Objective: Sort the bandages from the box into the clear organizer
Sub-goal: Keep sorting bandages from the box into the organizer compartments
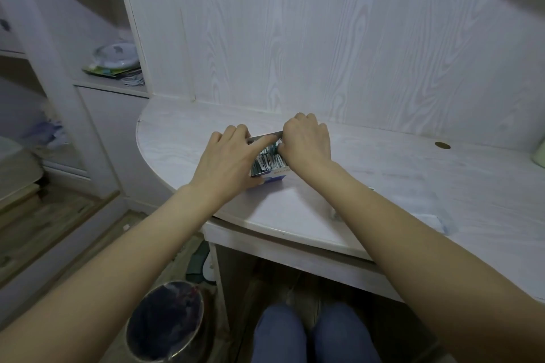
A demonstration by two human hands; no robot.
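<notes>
While the box (269,166) sat on the tabletop (383,174) still packed with bandages (269,160), the left hand (228,158) gripped its side and the right hand (306,141) pinched into it, so sorting had barely begun, with no organizer clearly visible.

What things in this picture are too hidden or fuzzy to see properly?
- Bandage box, head view: both hands cover its sides, and the print is too small to read.
- Bandages: packed tight, count unclear.
- Right hand: fingertips curl out of sight behind the box.
- Clear organizer: blurred, partly behind the right forearm.
- Bin: contents too dark.
</notes>
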